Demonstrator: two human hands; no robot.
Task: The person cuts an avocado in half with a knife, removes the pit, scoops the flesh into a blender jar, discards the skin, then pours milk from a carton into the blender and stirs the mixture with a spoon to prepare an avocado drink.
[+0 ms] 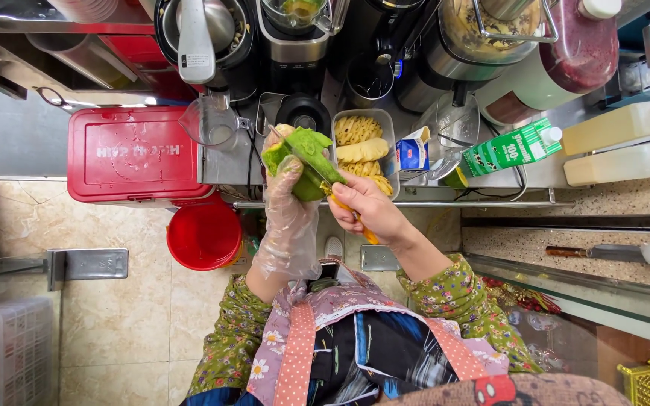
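Avocado (304, 162) sits peeled and green in your left hand (289, 218), held up over the counter edge (385, 203) just in front of the tray of yellow fruit (362, 146). Your gloved left fingers wrap closed around it; your bare right hand (370, 210) is clamped on an orange-handled knife (332, 184) laid against the flesh. It looks soft and slick, so cup it from below rather than squeeze. Room is tight: a measuring jug (208, 120) and blenders crowd behind, a red bucket (205, 234) stands below.
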